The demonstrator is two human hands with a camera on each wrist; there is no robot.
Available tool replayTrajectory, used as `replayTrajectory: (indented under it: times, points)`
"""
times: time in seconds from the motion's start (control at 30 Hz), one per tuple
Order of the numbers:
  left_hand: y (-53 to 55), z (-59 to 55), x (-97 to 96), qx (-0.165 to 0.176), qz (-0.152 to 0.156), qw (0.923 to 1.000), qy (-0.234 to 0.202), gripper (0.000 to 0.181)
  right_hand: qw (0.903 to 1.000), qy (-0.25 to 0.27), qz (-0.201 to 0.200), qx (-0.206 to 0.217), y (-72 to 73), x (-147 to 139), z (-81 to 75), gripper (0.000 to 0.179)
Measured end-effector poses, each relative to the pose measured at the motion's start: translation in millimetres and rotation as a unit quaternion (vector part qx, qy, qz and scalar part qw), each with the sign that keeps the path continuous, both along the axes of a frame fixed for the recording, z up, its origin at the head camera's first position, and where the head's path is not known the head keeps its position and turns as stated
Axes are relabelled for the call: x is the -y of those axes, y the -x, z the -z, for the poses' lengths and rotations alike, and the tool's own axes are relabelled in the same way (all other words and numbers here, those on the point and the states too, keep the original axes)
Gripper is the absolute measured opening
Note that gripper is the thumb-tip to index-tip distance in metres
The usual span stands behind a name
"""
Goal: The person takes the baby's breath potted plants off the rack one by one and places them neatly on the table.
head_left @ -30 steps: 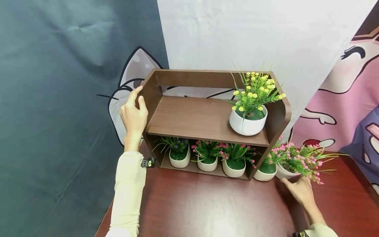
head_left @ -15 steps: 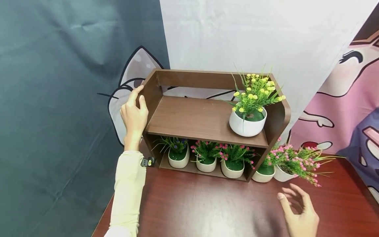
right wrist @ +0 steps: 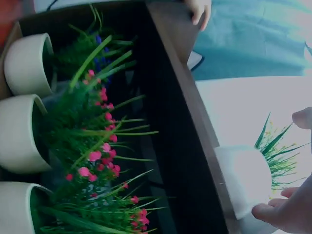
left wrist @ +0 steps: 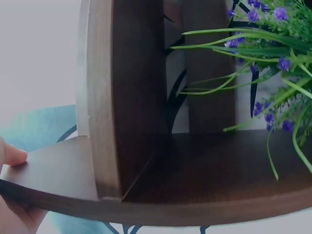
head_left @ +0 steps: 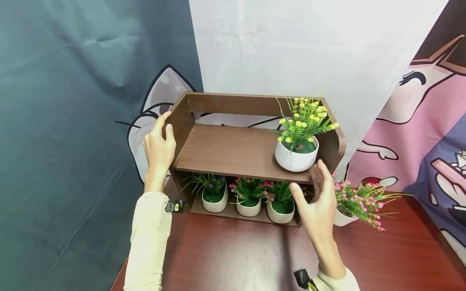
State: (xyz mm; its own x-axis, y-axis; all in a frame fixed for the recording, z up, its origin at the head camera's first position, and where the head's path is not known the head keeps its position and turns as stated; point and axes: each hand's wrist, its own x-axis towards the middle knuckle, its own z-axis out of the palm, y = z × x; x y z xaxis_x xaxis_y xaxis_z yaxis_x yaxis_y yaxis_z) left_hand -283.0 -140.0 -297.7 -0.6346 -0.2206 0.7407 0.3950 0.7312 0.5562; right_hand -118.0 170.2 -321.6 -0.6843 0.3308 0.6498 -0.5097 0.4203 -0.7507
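Observation:
A brown two-tier wooden shelf (head_left: 225,145) stands on the table. My left hand (head_left: 159,149) grips its left side panel, thumb on the inner face; in the left wrist view, the thumb and fingers (left wrist: 13,155) show on opposite faces of that board. On the upper tier, at the right, sits a white pot (head_left: 295,158) of yellow flowers. Just below and in front of this pot is my right hand (head_left: 317,214), thumb and fingers spread, holding nothing. In the right wrist view, its fingertips (right wrist: 263,212) overlap the lower edge of the white pot (right wrist: 243,175).
On the lower tier stand a pot of blue-purple flowers (head_left: 214,203) and two pots of pink flowers, one at the middle (head_left: 248,207) and one at the right (head_left: 280,214). Another pink-flower pot (head_left: 343,219) is on the table (head_left: 233,250), right of the shelf, partly behind my right arm.
My right hand has left the pink-flower pot on the table and moved left and up to the shelf's front right. My left hand keeps its grip on the panel.

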Motion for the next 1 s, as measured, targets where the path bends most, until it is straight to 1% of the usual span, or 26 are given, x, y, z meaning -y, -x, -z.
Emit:
replayTrajectory:
  times: [0.07,0.13,0.2,0.27,0.37,0.47,0.53,0.6,0.7,0.8,1.0]
  points:
    - [-1.2,0.5,0.1,0.003,0.003,1.0000,0.006,0.033,0.9991,-0.019,0.029,0.024,15.1,-4,2.4,0.070]
    - [-1.0,1.6,-1.1,0.006,0.004,0.9999,0.010,0.034,0.9963,-0.041,0.060,0.046,29.1,-9,5.5,0.073]
    - [-0.7,2.1,-2.5,0.007,0.005,0.9999,0.011,0.034,0.9920,-0.061,0.092,0.062,42.6,-14,9.1,0.075]
    - [-0.4,2.5,-3.6,0.007,0.006,0.9999,0.008,0.034,0.9852,-0.084,0.127,0.079,53.6,-15,10.1,0.079]
    - [-0.7,2.7,-4.1,0.013,0.004,0.9999,0.004,0.034,0.9749,-0.114,0.170,0.086,65.9,-14,11.9,0.084]
    - [0.1,3.0,-2.9,0.014,-0.002,0.9999,-0.002,0.034,0.9660,-0.141,0.200,0.084,73.1,-12,13.6,0.087]
    - [1.6,2.8,-2.8,0.011,-0.004,0.9999,-0.005,0.034,0.9645,-0.148,0.205,0.077,76.1,-12,14.3,0.087]
    - [2.7,1.9,-0.7,0.008,-0.006,0.9999,-0.005,0.034,0.9657,-0.146,0.204,0.068,78.2,-10,15.2,0.087]
    - [2.8,1.4,-0.7,0.008,-0.008,0.9999,-0.004,0.034,0.9696,-0.137,0.193,0.060,78.2,-9,17.2,0.087]
    - [2.5,1.7,-1.4,0.012,-0.010,0.9999,-0.007,0.033,0.9740,-0.128,0.179,0.052,74.8,-8,18.4,0.087]
    - [3.8,2.3,-1.4,0.016,-0.009,0.9998,-0.010,0.034,0.9847,-0.090,0.147,0.024,68.1,-2,18.7,0.085]
